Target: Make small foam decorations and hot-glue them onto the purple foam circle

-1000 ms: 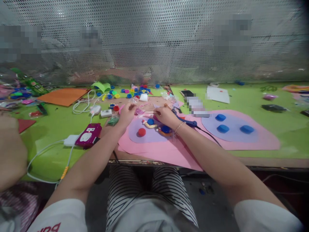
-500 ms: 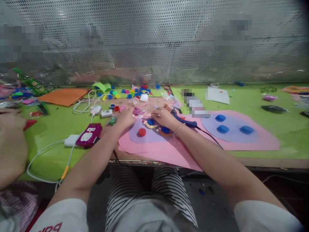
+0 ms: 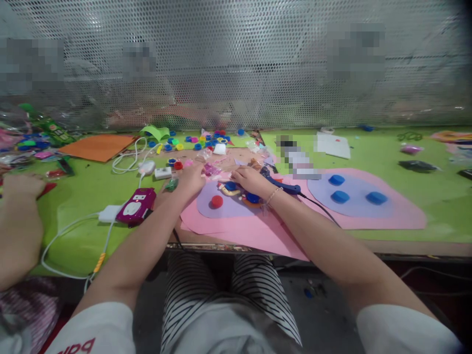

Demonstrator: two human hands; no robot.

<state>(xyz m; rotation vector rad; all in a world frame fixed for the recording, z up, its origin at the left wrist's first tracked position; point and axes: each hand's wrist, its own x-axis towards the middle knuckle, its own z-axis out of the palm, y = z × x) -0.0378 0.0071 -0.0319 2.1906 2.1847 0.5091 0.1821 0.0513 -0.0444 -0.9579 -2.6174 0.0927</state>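
Observation:
My left hand (image 3: 192,180) is at the far left edge of a pink paper (image 3: 243,226) with a lilac oval (image 3: 206,209) on it. Its fingers curl away from me beside crinkled purple plastic (image 3: 212,169). My right hand (image 3: 254,179) reaches over the oval's far right part, fingers bent and close together near the paper's far edge. What either hand grips is hidden. Between and below them lie a red bottle cap (image 3: 217,201), a blue cap (image 3: 230,186) with a cream-coloured piece, and another blue cap (image 3: 252,197) beneath my right wrist.
A blue glue gun (image 3: 283,187) with a black cord lies right of my right hand. Beyond it, another pink sheet (image 3: 409,211) bears blue caps (image 3: 339,196). A purple power socket (image 3: 136,207) and white cables stand left. Another person's arm (image 3: 20,221) rests at far left.
The pink edge raised between my hands is lower now, and my fingers have shifted slightly. The other person's hand at the left has changed its pose. The caps and glue gun have stayed put.

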